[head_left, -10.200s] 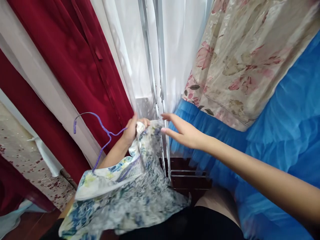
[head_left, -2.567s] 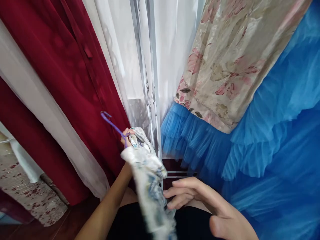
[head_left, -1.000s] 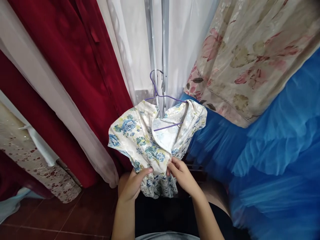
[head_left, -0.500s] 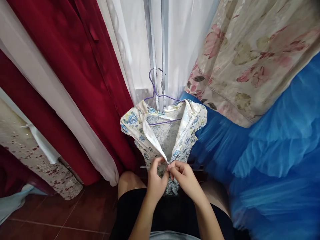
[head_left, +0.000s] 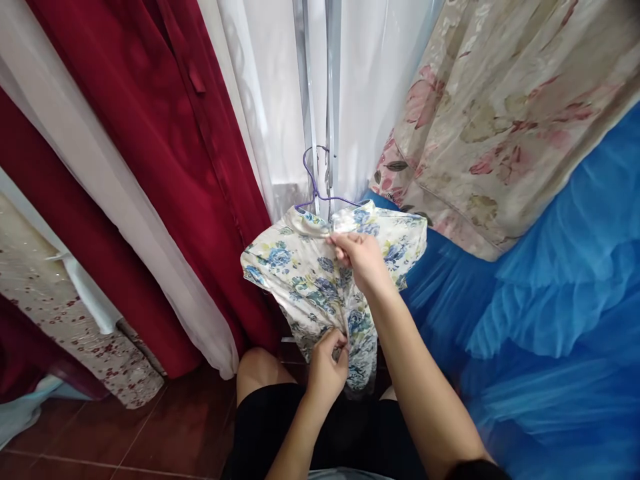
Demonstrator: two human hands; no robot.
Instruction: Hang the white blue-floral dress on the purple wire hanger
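A small white dress with blue flowers [head_left: 300, 273] hangs on a purple wire hanger [head_left: 314, 187], whose hook is caught on a metal rack post [head_left: 320, 87]. My right hand [head_left: 357, 257] is up at the collar, fingers pinched on the fabric near the neckline. Lower down, my left hand [head_left: 327, 363] pinches the front of the dress near its hem. The dress front is closed over the hanger's bar.
A dark red gown [head_left: 165, 153] and a sheer white curtain-like garment [head_left: 265, 100] hang at left and centre. At right hang a cream floral dress [head_left: 495, 113] and a blue tulle skirt [head_left: 550, 300]. Red-brown floor tiles [head_left: 150, 440] lie below; my knees in black shorts are at the bottom.
The open dress front has been drawn shut. My right hand has risen from the lower opening to the collar, while my left hand stayed low on the fabric.
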